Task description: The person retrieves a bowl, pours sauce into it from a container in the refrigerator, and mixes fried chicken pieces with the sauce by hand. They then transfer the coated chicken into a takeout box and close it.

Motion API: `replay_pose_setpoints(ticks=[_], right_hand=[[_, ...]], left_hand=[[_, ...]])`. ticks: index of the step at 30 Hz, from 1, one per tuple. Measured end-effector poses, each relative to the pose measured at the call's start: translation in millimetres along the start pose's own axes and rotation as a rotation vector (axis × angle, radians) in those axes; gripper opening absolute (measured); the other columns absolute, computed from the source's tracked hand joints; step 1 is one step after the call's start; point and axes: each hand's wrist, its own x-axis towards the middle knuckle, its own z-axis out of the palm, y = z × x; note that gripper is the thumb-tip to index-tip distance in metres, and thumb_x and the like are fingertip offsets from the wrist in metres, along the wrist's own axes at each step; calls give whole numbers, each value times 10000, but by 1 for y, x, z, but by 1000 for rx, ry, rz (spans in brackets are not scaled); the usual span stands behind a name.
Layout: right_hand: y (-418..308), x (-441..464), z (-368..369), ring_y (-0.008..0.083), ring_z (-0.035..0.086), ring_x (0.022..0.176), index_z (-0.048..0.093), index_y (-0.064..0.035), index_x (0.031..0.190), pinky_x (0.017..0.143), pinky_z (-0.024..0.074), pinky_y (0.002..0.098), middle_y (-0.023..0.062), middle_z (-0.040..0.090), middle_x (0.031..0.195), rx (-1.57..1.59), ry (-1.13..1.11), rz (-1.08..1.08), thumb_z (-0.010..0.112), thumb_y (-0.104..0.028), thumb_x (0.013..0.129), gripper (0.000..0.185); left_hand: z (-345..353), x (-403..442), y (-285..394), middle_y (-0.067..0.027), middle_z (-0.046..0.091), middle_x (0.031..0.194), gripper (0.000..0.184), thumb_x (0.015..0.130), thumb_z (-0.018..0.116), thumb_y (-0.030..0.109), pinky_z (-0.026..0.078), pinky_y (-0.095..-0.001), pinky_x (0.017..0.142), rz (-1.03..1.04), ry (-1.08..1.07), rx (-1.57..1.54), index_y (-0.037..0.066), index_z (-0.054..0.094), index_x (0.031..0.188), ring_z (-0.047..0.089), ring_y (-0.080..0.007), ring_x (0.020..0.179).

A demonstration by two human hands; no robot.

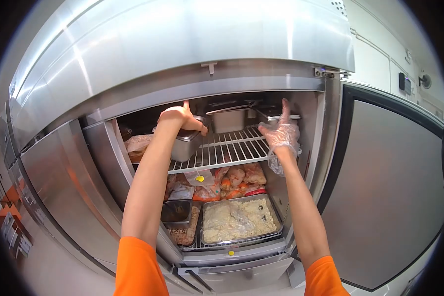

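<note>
My left hand (179,119) is bare and lies over the top of a deep metal pan (185,147) on the upper wire shelf (227,151), its fingers bent over the pan's right rim. The palm side is hidden. In a clear plastic glove, my right hand (282,132) is open, thumb and fingers apart, in front of another metal pan (274,114) at the shelf's right side. I cannot tell whether it touches that pan. Farther back between the hands stands a metal pan (229,121) with a lid resting at a tilt on it.
Below, a tray of pale crumbly food (239,219) sits beside a small dark pan (176,211). Bagged orange and pinkish food (237,180) lies behind them. A plastic bag (139,143) is at upper left. The fridge door (385,192) stands open at right.
</note>
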Motion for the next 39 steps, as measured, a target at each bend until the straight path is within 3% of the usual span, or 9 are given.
replay_pose_setpoints(ticks=[7,15,20,24,28,30,31,33,39], right_hand=[[18,14,20,366,660,755,534,-107,1106,733,517,458,176,659,807,248,195,-91,833,-281,640,580],[7,-16,-6,234,630,658,553,-98,1003,626,519,374,107,645,754,364,301,-94,898,-202,600,540],[13,-32,-18,200,589,694,558,-92,980,663,514,327,69,616,791,439,424,-218,924,-186,596,538],[13,-46,-34,138,548,790,535,-95,976,711,487,280,18,588,889,571,434,-273,926,-132,600,544],[4,-69,-63,136,534,879,495,-91,1016,755,472,255,20,545,948,647,314,-201,896,-79,644,547],[8,-82,-73,130,530,932,474,-103,1025,791,475,255,20,528,990,637,288,-298,879,-34,662,548],[4,-95,-79,149,537,990,456,-105,1047,838,487,272,24,514,1040,1003,122,-222,850,32,651,576],[-12,-126,-99,163,545,998,448,-107,1058,858,491,287,32,507,1054,758,135,-235,832,59,652,582],[-21,-223,-106,286,533,1130,537,-108,1086,962,463,402,123,496,1206,963,-34,-14,903,-160,635,583]], left_hand=[[3,17,-11,-179,449,1495,1326,670,683,771,376,-485,1105,-12,86,102,25,58,1570,450,-333,1369],[-3,-3,-17,-178,457,1486,1258,683,632,838,281,-578,1140,67,169,88,36,197,1549,389,-339,1411],[28,-38,-10,-200,516,1410,1058,723,677,748,357,-490,1090,267,678,63,44,403,1463,461,-318,1342],[80,-67,17,-115,573,1131,715,802,719,599,440,-446,973,538,1200,-296,35,580,1219,550,-294,1079],[172,-100,75,-93,501,1195,649,886,724,450,474,-428,945,703,462,-1738,77,439,1334,539,-215,1089],[208,-117,102,-113,479,1285,714,936,600,558,437,-447,1017,634,56,-2149,101,343,1421,509,-232,1190],[211,-122,111,-115,467,1320,733,937,559,596,420,-446,1040,662,-56,-2326,103,338,1432,493,-238,1221],[218,-136,120,-118,444,1389,781,938,475,672,386,-445,1086,687,-285,-2676,106,329,1454,459,-250,1285],[240,-183,106,-82,401,1469,726,984,407,629,375,-397,1115,351,-77,-2814,133,285,1500,425,-220,1328]])
